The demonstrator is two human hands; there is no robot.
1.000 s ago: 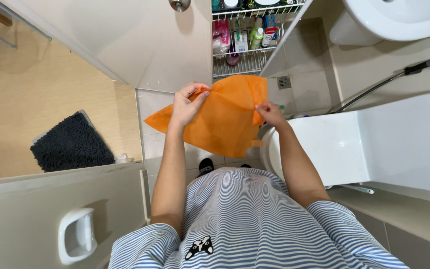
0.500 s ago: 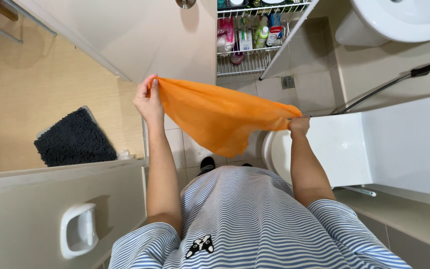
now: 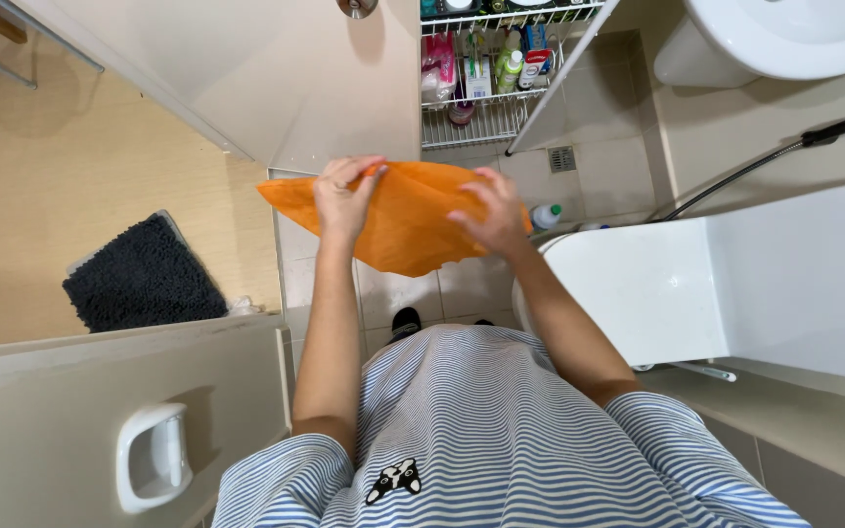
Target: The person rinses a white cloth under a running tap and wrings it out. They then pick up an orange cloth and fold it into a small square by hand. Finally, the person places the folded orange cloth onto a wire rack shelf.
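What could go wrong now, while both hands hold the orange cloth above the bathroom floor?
1. The orange cloth is held only along its upper edge by the left hand and right hand; a loose grip might let it drop onto the tiled floor.
2. The cloth hangs near the toilet, so a swing may brush it.

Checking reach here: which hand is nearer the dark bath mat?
Left. The left hand grips the orange cloth on the side toward the dark bath mat; the right hand holds the cloth's far side.
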